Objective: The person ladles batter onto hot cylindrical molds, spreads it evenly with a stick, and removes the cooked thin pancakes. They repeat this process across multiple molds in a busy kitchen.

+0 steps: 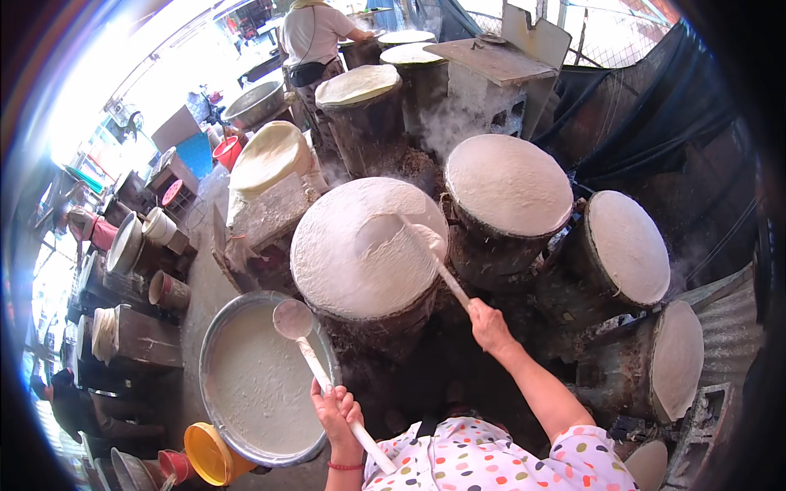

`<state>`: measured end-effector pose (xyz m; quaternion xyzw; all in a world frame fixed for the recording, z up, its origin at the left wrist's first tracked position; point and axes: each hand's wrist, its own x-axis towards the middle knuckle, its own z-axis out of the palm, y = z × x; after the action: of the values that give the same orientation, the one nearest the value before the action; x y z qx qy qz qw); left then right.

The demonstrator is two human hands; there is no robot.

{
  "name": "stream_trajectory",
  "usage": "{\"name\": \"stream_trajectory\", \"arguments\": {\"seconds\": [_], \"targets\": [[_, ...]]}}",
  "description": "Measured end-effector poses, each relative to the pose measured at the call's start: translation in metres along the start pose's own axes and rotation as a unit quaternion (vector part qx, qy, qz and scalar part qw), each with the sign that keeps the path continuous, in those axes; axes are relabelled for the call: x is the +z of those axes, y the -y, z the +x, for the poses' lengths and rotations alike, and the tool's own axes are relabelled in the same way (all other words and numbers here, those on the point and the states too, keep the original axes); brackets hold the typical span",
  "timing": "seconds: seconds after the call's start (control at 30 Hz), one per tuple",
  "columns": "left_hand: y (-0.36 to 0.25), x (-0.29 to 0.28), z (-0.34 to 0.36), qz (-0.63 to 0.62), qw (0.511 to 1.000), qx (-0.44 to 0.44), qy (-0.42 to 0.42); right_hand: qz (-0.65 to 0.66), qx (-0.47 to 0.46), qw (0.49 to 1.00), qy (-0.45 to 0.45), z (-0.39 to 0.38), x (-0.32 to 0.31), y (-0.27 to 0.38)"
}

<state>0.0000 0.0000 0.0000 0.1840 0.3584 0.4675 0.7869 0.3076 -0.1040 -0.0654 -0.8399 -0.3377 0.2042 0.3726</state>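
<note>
My left hand (336, 413) is wrapped round the white handle of a ladle (293, 320). The ladle's round bowl is raised over a wide metal basin (206, 360) of thick cream-white batter. Stretched forward, my right hand (491, 327) grips the long handle of a paddle-like tool (447, 278), whose far end is caked with white. That end rests on the round, batter-covered top of the middle drum (352, 262). A curved mark shows in the layer beside the tool. The exact shape of its head is hard to make out under the white coating.
More white-topped drums (509, 184) stand behind and to the right, some steaming. A yellow bucket (214, 452) touches the basin's lower left. A cloth-covered round stand (268, 155) is at the far left of the drum. A person (315, 41) works at the back.
</note>
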Motion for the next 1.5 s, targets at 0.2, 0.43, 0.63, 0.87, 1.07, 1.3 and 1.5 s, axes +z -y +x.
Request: {"name": "stream_trajectory", "arguments": {"seconds": [0.2,0.43,0.63,0.87,1.07,1.3,1.5], "targets": [[0.020,0.006,-0.003,-0.046,0.999,-0.006,-0.026,-0.111,-0.131,0.985,0.020,-0.030,-0.032,-0.022],[0.019,0.027,0.001,-0.058,0.996,0.036,-0.060,-0.103,-0.110,0.989,-0.004,0.077,-0.048,-0.032],[0.026,0.039,-0.004,-0.040,0.993,0.049,-0.096,-0.138,-0.095,0.986,0.003,0.205,-0.035,0.019],[0.017,0.050,0.019,-0.043,0.996,0.038,-0.074,0.031,-0.036,0.994,-0.095,0.120,-0.025,0.018],[0.014,0.075,0.054,-0.064,0.998,-0.017,-0.005,0.114,0.007,0.990,-0.087,0.083,0.027,0.045],[0.004,0.073,0.070,-0.084,0.994,-0.059,0.029,0.147,0.027,0.979,-0.136,0.070,0.037,0.056],[-0.002,0.074,0.076,-0.076,0.994,-0.061,0.039,0.030,-0.046,0.997,-0.055,0.048,0.070,0.067]]}}
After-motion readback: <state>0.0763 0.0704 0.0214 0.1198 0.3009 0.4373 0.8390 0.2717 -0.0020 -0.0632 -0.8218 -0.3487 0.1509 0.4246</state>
